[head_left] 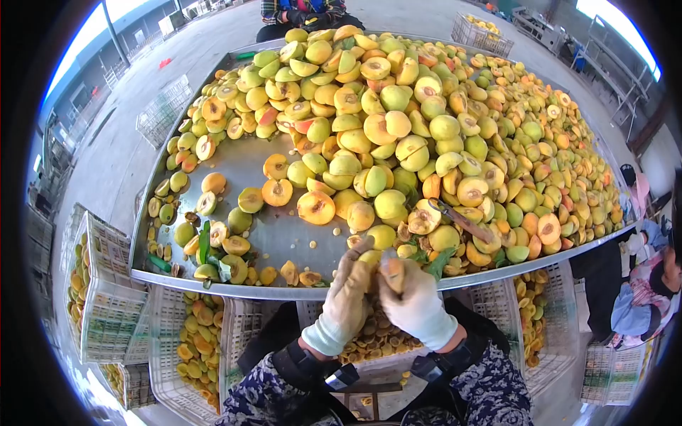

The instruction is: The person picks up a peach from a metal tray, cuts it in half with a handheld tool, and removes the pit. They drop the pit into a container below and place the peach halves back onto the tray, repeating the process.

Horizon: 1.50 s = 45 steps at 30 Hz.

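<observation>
One round, yellow-green fruit (pixel 369 260) is at the near rim of the grey metal table (pixel 213 286), between left hand (pixel 345 298) and right hand (pixel 414 297), both in stained white gloves (pixel 433 321). Left fingers curl against it; right fingers bunched, pinch unclear. Judged best: steady left hold, light right pressure.

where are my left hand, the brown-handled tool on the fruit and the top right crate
Left hand (pixel 344 302), head view: middle of the gloved hand.
Brown-handled tool (pixel 469 224), head view: its handle.
Top right crate (pixel 479 38), head view: its near wall.
</observation>
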### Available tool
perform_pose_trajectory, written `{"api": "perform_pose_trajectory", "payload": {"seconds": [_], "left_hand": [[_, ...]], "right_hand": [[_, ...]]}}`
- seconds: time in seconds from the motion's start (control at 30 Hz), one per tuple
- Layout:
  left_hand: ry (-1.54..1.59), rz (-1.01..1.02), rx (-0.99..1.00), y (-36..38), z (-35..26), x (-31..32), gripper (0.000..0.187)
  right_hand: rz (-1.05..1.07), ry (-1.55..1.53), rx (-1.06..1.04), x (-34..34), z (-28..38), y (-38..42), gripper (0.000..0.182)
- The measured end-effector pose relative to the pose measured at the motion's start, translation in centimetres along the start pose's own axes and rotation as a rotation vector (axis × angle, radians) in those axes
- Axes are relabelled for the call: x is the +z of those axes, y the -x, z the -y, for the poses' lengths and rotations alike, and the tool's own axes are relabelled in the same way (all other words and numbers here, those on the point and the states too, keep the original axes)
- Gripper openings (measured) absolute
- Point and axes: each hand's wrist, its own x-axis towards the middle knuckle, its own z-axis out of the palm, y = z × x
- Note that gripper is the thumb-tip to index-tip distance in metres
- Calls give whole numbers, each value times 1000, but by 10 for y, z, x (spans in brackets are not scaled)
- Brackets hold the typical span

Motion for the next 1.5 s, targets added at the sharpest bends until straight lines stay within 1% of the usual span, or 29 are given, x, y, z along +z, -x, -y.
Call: {"api": "perform_pose_trajectory", "payload": {"seconds": [0.03, 0.07, 0.1, 0.17, 0.2, 0.23, 0.3, 0.33, 0.37, 0.43, 0.53, 0.57, 0.63, 0.67, 0.7, 0.73, 0.77, 0.8, 0.83, 0.9, 0.93, 1.0, 1.03, 1.1, 1.23, 1.3, 1.33, 1.4, 1.5], "left_hand": [[115, -50, 38, -5, -2, 2, 60], [233, -106, 82, -10, -4, 3, 56], [204, -162, 87, -9, -16, -5, 55], [356, -123, 16, -6, -30, -17, 55], [358, -124, 27, -5, -29, -21, 55], [424, -111, 11, -5, -25, -26, 56], [488, -101, -2, -7, -25, -31, 57], [473, -83, 10, -7, -26, -31, 56], [459, -63, 23, -8, -27, -31, 56], [533, -102, 3, -7, -35, -27, 56], [558, -38, 12, -6, -39, -28, 59], [579, 2, 27, -6, -41, -27, 58], [599, 46, 36, -4, -40, -26, 57], [630, 38, 36, -5, -41, -26, 58], [664, 21, 34, -5, -39, -27, 59], [666, 12, 31, -3, -37, -28, 59], [639, 23, 49, -4, -34, -28, 59], [609, 43, 67, -6, -33, -28, 59], [603, 46, 58, -6, -33, -25, 59], [575, 9, 47, -4, -35, -18, 59], [565, 8, 37, -5, -33, -17, 59], [322, -76, 53, -3, -28, -15, 58], [316, -77, 45, -3, -26, -14, 58], [284, -74, 56, -3, -22, -11, 59], [146, -81, 130, -2, -15, -2, 56], [-326, -121, 255, 0, -15, -3, 51], [-392, -122, 314, 0, -12, -2, 45], [-389, -119, 304, 0, -14, 2, 44], [-414, -129, 277, -3, -12, -2, 42]], "right_hand": [[-87, -121, -10, -4, -3, -3, 20], [-98, -159, 90, -11, -12, -7, 18], [-98, -177, 177, -15, -4, -16, 17], [87, -11, 401, -21, 0, -36, 19], [120, 140, 230, -15, -5, -42, 26], [120, 142, 220, -15, -7, -46, 26], [23, 230, -65, -15, -6, -59, 34], [-5, 215, -37, -22, -13, -65, 38], [-53, 371, -117, -32, -21, -72, 35], [-53, 835, -51, -42, -65, -71, 35], [39, 1006, 1, -50, -81, -68, 28], [41, 1010, 5, -53, -88, -68, 28], [104, 811, 120, -56, -80, -73, 23], [-9, 718, 75, -55, -71, -66, 18], [-66, 513, 46, -53, -29, -60, 16], [-15, 107, 33, -45, -17, -47, 18], [210, -25, 228, -45, 18, -33, 24], [147, 37, -92, -33, 32, -25, 27], [136, 99, -203, -24, 36, -17, 31], [151, 24, -2, -12, 35, -9, 33], [145, 16, 7, -9, 36, -9, 33], [102, -22, -38, -6, 40, -7, 36], [99, -27, -31, -5, 36, -6, 36], [116, 191, -113, -2, 27, -6, 38], [188, 234, -47, 4, 22, -2, 51], [342, 302, 85, 5, 23, -1, 56], [335, 299, 89, 5, 22, -2, 56], [223, 278, -78, 7, 18, -2, 41], [279, 322, -74, 3, 21, -4, 41]]}}
